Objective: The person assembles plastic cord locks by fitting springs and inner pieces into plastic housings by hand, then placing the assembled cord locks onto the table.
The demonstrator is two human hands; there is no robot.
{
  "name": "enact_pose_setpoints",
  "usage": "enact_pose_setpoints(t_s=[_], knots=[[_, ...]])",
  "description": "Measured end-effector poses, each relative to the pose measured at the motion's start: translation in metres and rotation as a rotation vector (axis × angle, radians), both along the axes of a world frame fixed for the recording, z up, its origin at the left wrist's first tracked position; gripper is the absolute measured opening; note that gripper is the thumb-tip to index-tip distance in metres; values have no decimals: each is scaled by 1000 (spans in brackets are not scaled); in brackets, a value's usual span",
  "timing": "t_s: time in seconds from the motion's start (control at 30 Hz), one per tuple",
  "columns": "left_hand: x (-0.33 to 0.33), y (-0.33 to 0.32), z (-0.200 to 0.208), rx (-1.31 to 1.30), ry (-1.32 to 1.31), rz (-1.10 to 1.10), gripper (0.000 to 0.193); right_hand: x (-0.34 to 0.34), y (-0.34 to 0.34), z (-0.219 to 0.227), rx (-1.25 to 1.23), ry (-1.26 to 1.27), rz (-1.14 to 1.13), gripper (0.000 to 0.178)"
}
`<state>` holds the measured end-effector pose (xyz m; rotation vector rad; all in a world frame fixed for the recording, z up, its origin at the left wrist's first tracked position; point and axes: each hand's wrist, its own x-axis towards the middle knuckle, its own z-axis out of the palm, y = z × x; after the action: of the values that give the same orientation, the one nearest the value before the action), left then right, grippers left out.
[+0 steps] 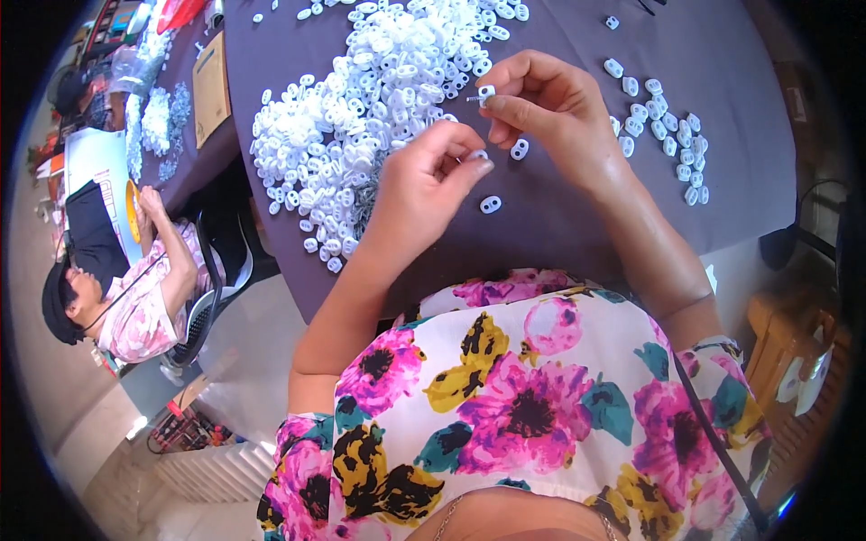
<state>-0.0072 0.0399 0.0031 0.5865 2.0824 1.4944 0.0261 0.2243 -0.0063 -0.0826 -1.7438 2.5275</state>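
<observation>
Over the dark tablecloth, my right hand [559,108] pinches a white plastic cord-stopper piece [488,92] between thumb and fingertips. A thin metal spring [473,98] sticks out to its left. Slightly nearer and to the left, my left hand [431,185] is closed, thumb against fingers, on another small white cord-stopper piece [478,155], mostly covered by the fingertips. Two oval cord stoppers with paired dark holes lie close by: one [519,149] below my right hand, one [490,205] right of my left wrist.
A large heap of white pieces [316,135] spreads left of my hands, with small grey springs [364,200] at its near edge. Several cord stoppers [686,144] lie scattered at the right. At the far left, another person [149,298] sits holding a yellow round tray [134,212].
</observation>
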Motion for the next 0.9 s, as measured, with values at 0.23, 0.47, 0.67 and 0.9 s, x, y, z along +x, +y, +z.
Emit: enact_pose_setpoints(t_s=[0.23,0.47,0.67,0.9], knots=[[-3,-15,7,243,-358,167,23,2,-8,-4,-74,-61,119,15],[3,-8,8,219,-275,158,30,3,-9,-5,-65,-40,109,14],[4,-9,8,221,-177,162,29,3,-8,-2,-95,-60,98,14],[2,-11,6,255,-205,184,31,4,-7,0,-93,-67,97,13]])
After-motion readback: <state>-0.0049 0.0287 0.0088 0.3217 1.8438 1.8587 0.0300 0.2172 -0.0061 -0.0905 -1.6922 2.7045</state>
